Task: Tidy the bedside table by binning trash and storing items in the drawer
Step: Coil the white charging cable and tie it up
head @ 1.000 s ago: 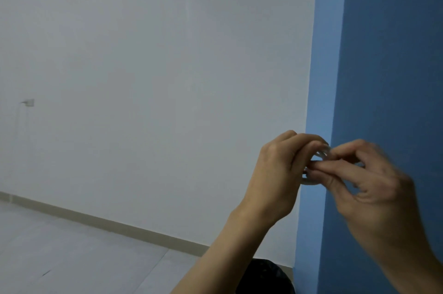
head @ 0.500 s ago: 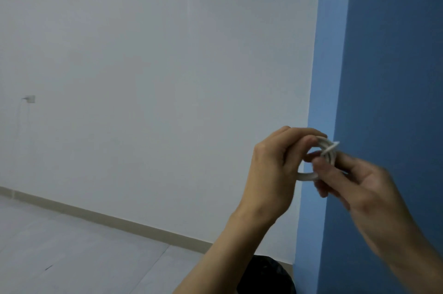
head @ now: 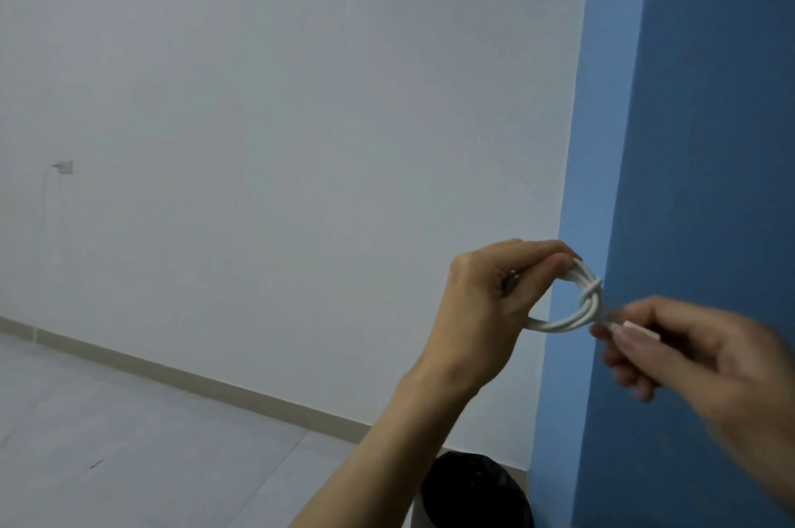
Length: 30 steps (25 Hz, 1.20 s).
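Observation:
A coiled white cable hangs in the air at chest height in front of the blue wall. My left hand pinches the top of the coil between thumb and fingers. The loops are wrapped by a turn of the same cable on their right side. My right hand, blurred by motion, grips the cable's free end with its white plug just right of the coil. The bedside table and its drawer are out of view.
A black bin-bag-lined bin sits on the floor below my left forearm. A blue wall fills the right side, a white wall the left. A small white plug with a cord is in a socket at far left.
My right hand has pulled away to the right with the cable's end, tightening the wrap. The coil is now plainly visible between the hands. The view shifted slightly.

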Tool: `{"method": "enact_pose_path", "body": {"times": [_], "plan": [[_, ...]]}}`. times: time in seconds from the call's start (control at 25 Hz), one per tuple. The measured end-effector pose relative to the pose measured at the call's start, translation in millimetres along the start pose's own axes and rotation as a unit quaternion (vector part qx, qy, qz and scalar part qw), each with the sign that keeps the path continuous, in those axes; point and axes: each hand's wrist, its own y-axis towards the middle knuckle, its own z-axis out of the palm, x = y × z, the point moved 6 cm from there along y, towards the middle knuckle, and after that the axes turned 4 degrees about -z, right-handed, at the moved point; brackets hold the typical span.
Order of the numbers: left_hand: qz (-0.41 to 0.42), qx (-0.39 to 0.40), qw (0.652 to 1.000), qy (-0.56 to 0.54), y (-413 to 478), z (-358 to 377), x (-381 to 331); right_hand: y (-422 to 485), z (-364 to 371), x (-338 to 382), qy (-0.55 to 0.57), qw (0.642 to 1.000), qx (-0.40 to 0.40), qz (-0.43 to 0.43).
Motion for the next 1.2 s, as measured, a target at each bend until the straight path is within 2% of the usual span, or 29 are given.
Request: {"method": "enact_pose_path", "body": {"times": [0.08, 0.16, 0.28, 0.44, 0.52, 0.64, 0.8, 0.88, 0.92, 1.0, 1.12, 1.2], "plan": [[0.009, 0.027, 1.000, 0.013, -1, 5, -6, 11, 4, -10, 0.102, 0.992, 0.038, 0.069], [0.009, 0.049, 0.999, 0.002, -1, 9, -13, 20, 7, -7, 0.081, 0.993, 0.072, 0.048], [-0.037, 0.052, 0.997, -0.032, 0, -2, -15, 23, 3, 4, 0.027, 0.999, 0.024, -0.017], [-0.115, 0.126, 0.984, -0.046, -9, -25, -6, 19, 5, -4, 0.038, 0.999, -0.016, -0.004], [-0.147, 0.148, 0.974, -0.087, -16, -35, 0, 20, 5, -7, 0.051, 0.998, -0.032, 0.000], [-0.167, 0.198, 0.941, -0.218, -26, -34, 4, 21, 5, -6, 0.059, 0.997, -0.058, 0.001], [-0.131, 0.278, 0.854, -0.420, -38, -19, 11, 21, 5, -2, 0.042, 0.996, -0.081, -0.004], [-0.109, 0.281, 0.832, -0.466, -38, -16, 15, 21, 7, -1, 0.042, 0.995, -0.088, 0.002], [-0.097, 0.275, 0.833, -0.471, -38, -13, 16, 22, 8, 0, 0.035, 0.995, -0.091, 0.003], [-0.095, 0.233, 0.858, -0.447, -35, -7, 17, 24, 11, 0, 0.014, 0.995, -0.095, -0.005], [-0.140, 0.096, 0.911, -0.374, -25, 0, 27, 25, 15, -3, -0.002, 0.994, -0.106, -0.011], [-0.155, 0.049, 0.931, -0.326, -22, 5, 30, 25, 17, -5, -0.008, 0.995, -0.103, -0.010]]}}
